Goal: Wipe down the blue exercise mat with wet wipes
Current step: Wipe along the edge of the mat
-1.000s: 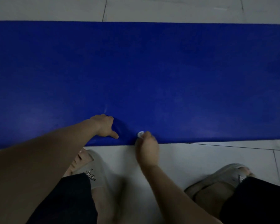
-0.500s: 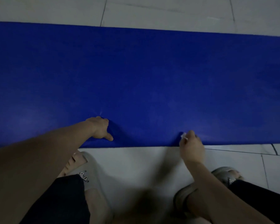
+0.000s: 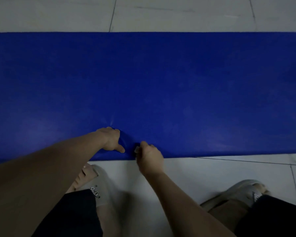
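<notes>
The blue exercise mat (image 3: 161, 82) lies flat on the tiled floor (image 3: 195, 14), stretched side to side across the whole view, w/ its long near edge just ahead of the person's feet. At that near edge, a bit left of the mat's middle, the wet wipe (image 3: 136, 149) shows only as a small pale wad, so its fold can't be told. The right hand (image 3: 150, 157) pinches it w/ fingers curled tight together and presses it onto the mat's edge strip, prob. b/c the border is the part being scrubbed. Just beside it, further onto the mat, the left hand (image 3: 111, 140) bears down w/ fingers bunched under and thumb stuck out toward the wipe. The mat puckers round the knuckles, which suggests the hand is pinning the mat so it won't slide or ruck under the rubbing. The hands are near but apart. Off the mat on the near side, grey slippers (image 3: 99, 182) sit on the floor below dark shorts (image 3: 72, 214), a squat, prob. for reach. How much of the mat is done can't be told: dim light hides wet vs dry.
</notes>
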